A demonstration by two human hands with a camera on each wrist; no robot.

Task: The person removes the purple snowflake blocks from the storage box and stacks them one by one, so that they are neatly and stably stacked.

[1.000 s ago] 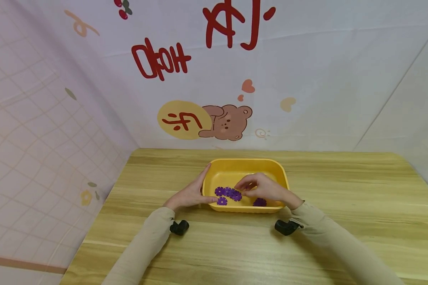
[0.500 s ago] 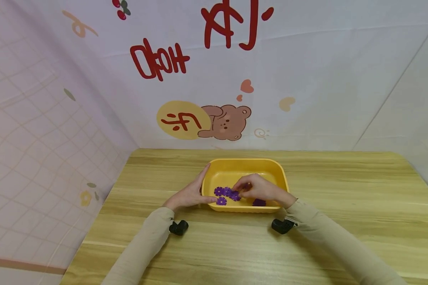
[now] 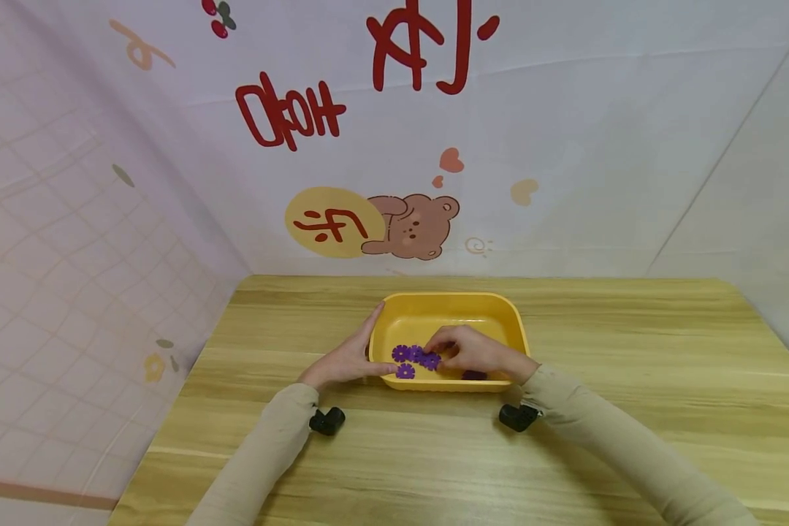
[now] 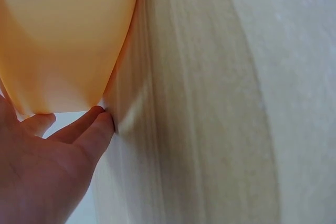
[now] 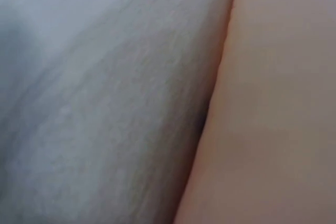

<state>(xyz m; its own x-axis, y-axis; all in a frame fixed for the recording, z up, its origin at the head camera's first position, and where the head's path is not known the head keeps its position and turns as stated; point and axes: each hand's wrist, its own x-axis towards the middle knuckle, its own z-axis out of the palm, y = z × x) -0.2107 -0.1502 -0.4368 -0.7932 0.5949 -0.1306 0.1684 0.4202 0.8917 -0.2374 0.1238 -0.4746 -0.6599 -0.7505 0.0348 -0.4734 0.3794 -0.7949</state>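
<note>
A yellow plastic tub stands on the table, with several purple notched snowflake discs on its floor. My left hand holds the tub's left end, thumb over the front rim and fingers along the side. In the left wrist view, the fingertips of that hand meet the tub's end wall. Inside the tub, my right hand has its fingers bent down at the overlapping discs and pinches at one; its fingertips partly hide them. A darker disc lies under that wrist, by the front wall.
The wooden table extends to both sides of the tub and in front of it. A printed white cloth hangs behind. Black wrist cameras sit below both wrists. The right wrist view is blurred, mostly a pale orange surface.
My right hand has moved slightly left and down onto the overlapping discs, its fingers closing in on them. My left hand keeps its hold on the tub. The head view has shifted a little.
</note>
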